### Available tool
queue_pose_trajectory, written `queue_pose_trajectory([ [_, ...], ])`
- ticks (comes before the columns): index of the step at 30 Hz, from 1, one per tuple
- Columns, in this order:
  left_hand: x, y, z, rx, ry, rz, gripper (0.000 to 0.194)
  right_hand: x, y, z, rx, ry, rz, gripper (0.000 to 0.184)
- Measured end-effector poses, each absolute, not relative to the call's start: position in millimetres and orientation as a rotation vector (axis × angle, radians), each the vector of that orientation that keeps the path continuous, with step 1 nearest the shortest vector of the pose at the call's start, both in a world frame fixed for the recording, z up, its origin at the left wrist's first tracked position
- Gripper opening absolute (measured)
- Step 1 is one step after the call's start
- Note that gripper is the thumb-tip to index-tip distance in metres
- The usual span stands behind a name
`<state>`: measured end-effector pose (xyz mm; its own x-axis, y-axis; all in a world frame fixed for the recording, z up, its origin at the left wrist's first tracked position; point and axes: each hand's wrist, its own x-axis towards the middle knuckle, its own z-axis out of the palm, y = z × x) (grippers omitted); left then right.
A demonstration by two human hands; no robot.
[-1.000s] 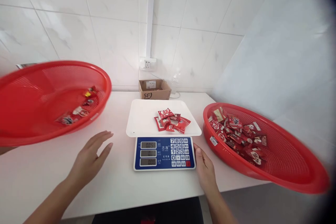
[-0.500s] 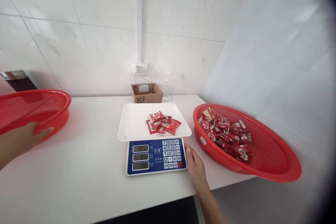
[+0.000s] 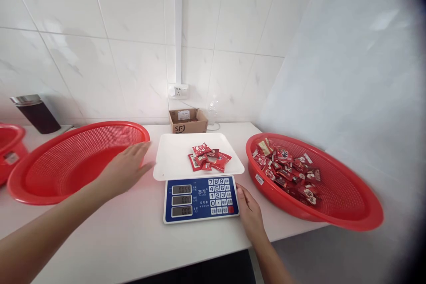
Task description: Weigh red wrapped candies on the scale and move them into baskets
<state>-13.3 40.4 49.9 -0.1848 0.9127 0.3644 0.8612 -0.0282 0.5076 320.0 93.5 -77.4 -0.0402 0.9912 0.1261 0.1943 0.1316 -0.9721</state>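
Note:
A blue and white digital scale (image 3: 202,217) stands at the middle of the table, and its white tray (image 3: 173,159) carries several red candy packets (image 3: 201,159). My left hand (image 3: 129,164) is over the right rim of a red plastic basket (image 3: 78,131), fingers stretched out and thumb apart, holding nothing. My right hand (image 3: 250,213) is at the scale's right edge, its thumb and fingers closed against it; the undersides of the fingers are hidden. Close to its right sits another red basket (image 3: 346,182) with many red candy packets (image 3: 289,166).
Behind the scale, a small cardboard box (image 3: 187,124) stands near the wall socket (image 3: 179,91). A dark flask with a silver lid (image 3: 38,115) is at the back left. Part of another red basket (image 3: 13,157) shows at the left edge. The table's front edge runs below the scale.
My left hand has let go of the left basket's rim and opened. That basket now lies farther right, close to the scale's tray. My right hand stays at the scale's edge.

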Motion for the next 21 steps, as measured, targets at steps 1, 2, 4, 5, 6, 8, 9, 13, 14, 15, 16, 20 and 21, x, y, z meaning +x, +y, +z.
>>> queue_pose_trajectory([
  [1,3.4,50.5,54.5,2.058,2.093,0.791,0.067,319.7,93.5,-77.3,-1.240,-1.428,1.031,0.051],
  [2,20.4,61.7,57.9,2.151,1.983,0.656,0.067,319.5,93.6,-77.1,-1.240,-1.426,1.026,0.051],
  [4,53.4,85.8,60.3,2.259,1.807,0.519,0.068,319.1,93.7,-77.1,-1.236,-1.424,1.020,0.052],
  [5,68.0,98.0,59.2,2.302,1.760,0.455,0.072,319.1,93.8,-77.3,-1.234,-1.422,1.017,0.053],
  [6,80.7,109.5,56.8,2.338,1.719,0.376,0.078,319.1,93.9,-77.6,-1.234,-1.417,1.015,0.054],
  [8,99.3,129.3,49.8,2.409,1.674,0.226,0.089,319.5,94.1,-78.8,-1.230,-1.408,1.028,0.055],
  [9,105.2,137.0,45.8,2.445,1.668,0.175,0.092,319.8,94.3,-79.5,-1.229,-1.402,1.038,0.055],
  [13,112.1,154.4,35.3,2.545,1.731,0.188,0.073,321.0,95.4,-81.4,-1.198,-1.379,1.083,0.052],
  [14,111.2,156.6,34.5,2.551,1.754,0.209,0.066,321.1,95.7,-81.4,-1.189,-1.374,1.093,0.051],
  [15,109.6,158.4,34.5,2.554,1.775,0.224,0.061,321.1,95.9,-81.1,-1.180,-1.369,1.104,0.050],
  [16,107.7,160.0,35.0,2.553,1.796,0.237,0.056,321.0,96.0,-80.5,-1.177,-1.365,1.113,0.050],
  [20,96.8,165.6,41.1,2.507,1.903,0.339,0.044,320.2,95.5,-76.8,-1.180,-1.346,1.112,0.051],
  [21,93.0,166.7,43.6,2.486,1.944,0.389,0.040,320.3,95.3,-76.2,-1.182,-1.346,1.109,0.051],
])
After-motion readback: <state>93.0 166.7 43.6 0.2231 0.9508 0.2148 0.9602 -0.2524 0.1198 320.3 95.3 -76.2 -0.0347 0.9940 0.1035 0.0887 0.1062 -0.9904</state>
